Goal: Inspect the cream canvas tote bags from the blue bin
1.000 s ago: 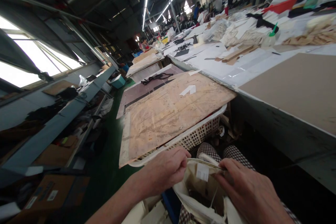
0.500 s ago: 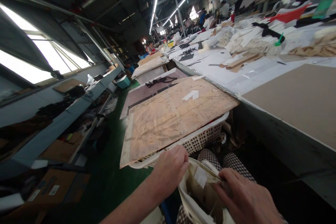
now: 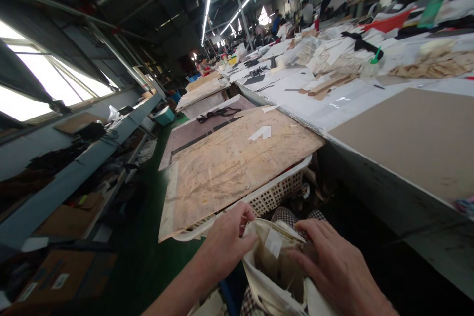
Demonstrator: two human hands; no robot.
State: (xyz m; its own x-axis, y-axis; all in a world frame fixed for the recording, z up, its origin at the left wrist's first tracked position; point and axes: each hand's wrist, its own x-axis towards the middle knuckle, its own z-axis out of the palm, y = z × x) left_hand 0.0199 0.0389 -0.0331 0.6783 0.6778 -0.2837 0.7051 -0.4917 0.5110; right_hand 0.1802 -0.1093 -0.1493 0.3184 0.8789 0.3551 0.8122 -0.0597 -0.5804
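A cream fabric bag (image 3: pixel 261 279) sits over my lap with its mouth gaping upward. Inside it, a white label (image 3: pixel 273 243) shows against the lining. At the bag's left upper corner, my left hand (image 3: pixel 232 237) pinches the rim between thumb and curled fingers. My right hand (image 3: pixel 329 252) grips the opposite rim, its thumb reaching into the mouth and its fingers lying over the outer side. The lower part of the bag runs out of the frame.
Beyond my hands a worn wooden board (image 3: pixel 237 163) lies on a white plastic basket (image 3: pixel 276 192). To the right stands a long worktable with a grey-brown sheet (image 3: pixel 411 133), papers and fabric scraps. A cardboard box (image 3: pixel 66 276) is at lower left. Several people sit far back.
The view has swung slightly right, so the surroundings appear farther left. My left hand's tight fist has loosened, with thumb and fingers now farther apart at the bag's rim.
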